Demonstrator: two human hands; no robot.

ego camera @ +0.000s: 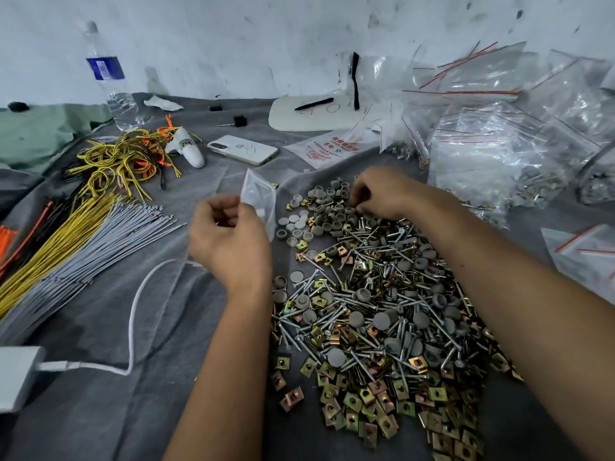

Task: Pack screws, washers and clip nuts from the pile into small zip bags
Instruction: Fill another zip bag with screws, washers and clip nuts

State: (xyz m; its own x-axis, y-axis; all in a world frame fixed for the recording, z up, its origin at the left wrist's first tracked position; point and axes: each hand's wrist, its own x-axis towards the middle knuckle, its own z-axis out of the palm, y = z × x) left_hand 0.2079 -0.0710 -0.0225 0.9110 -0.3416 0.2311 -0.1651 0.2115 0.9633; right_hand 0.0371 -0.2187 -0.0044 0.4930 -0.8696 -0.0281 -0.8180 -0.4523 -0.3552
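A big pile (pixel 382 311) of silver screws, grey round washers and brass clip nuts lies on the grey cloth, right of centre. My left hand (pixel 229 241) holds a small clear zip bag (pixel 259 199) upright by its edge, just left of the pile's far end. My right hand (pixel 382 194) reaches over the far end of the pile, its fingers curled down among the grey washers (pixel 332 207); what they pinch is hidden. Clip nuts (pixel 372 410) lie thickest at the near end.
Filled and empty zip bags (pixel 499 154) are heaped at the right. A phone (pixel 243 149), a water bottle (pixel 113 81), bundles of yellow and grey ties (pixel 83 241), a white cable (pixel 136 311) and a charger block (pixel 16 377) lie to the left.
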